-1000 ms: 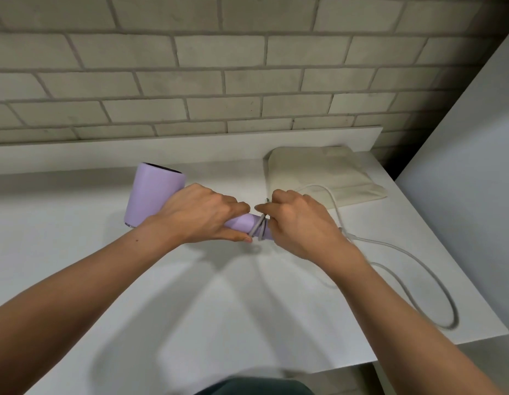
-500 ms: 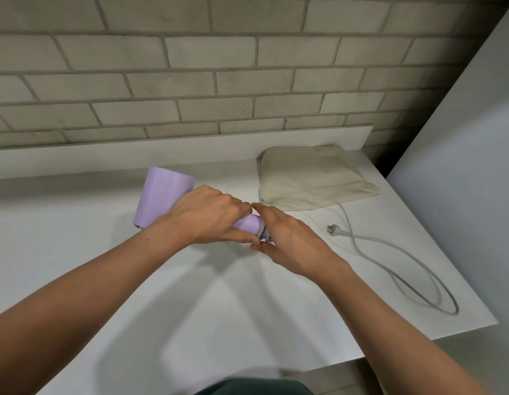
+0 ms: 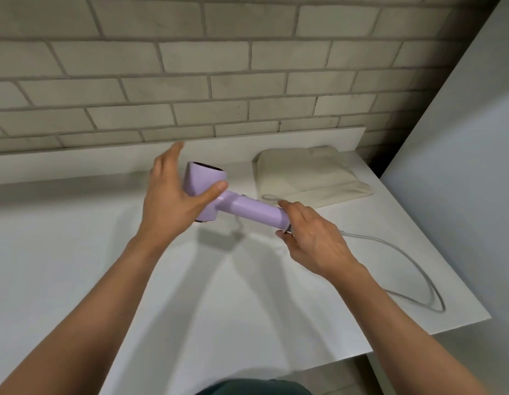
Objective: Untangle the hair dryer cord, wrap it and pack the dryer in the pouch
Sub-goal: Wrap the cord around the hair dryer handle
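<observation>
The right hand (image 3: pixel 313 235) grips the butt end of the lilac hair dryer (image 3: pixel 247 208), fingers curled round the handle where the cord (image 3: pixel 404 252) leaves it, and holds the dryer above the white table (image 3: pixel 76 252). The left hand (image 3: pixel 173 201) is spread open at the dryer's barrel. Its fingers point up and away, blurred at the tips, and only its thumb lies across the barrel's side. The hand covers the barrel's near left part, so I cannot tell whether the palm touches it. A small loop of cord shows just beyond the right hand's fingertips. The rest comes out from behind that hand, so its start is hidden, and runs off to its right into a long slack loop lying on the table near the edge. Just beyond the right hand the cream pouch (image 3: pixel 310 175) lies flat on the table. Its far side is close to the low white ledge (image 3: pixel 76 166) under the brick wall (image 3: pixel 219 67). A pale panel (image 3: pixel 461 166) stands well to the right of the right hand.
</observation>
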`<control>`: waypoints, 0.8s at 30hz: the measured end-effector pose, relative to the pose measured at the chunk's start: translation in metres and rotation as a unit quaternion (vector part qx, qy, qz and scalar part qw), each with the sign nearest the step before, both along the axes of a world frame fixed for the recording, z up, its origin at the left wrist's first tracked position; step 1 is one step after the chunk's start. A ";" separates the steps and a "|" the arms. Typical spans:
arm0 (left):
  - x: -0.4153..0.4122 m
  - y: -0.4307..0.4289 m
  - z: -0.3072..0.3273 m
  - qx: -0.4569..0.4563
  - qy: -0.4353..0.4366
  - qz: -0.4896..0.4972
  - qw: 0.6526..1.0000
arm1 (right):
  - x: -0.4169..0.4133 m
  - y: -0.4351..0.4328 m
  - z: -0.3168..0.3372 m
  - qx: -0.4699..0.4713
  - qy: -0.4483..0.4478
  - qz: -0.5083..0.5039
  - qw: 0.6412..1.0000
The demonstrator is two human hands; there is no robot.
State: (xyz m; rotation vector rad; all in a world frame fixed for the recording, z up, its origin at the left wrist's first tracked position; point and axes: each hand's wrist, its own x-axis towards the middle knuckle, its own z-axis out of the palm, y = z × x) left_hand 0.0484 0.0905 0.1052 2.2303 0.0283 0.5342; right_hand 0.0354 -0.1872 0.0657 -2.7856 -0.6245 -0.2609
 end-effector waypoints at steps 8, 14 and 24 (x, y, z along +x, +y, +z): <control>0.008 0.013 -0.022 -0.224 0.215 -0.046 0.950 | -0.014 0.002 0.004 -0.015 0.070 0.016 0.997; -0.001 0.016 -0.027 -0.236 0.237 -0.055 0.941 | -0.014 -0.013 0.036 0.006 0.254 0.055 0.966; -0.019 0.016 -0.009 -0.245 0.237 -0.116 0.933 | 0.002 -0.035 0.041 0.220 0.292 0.132 0.921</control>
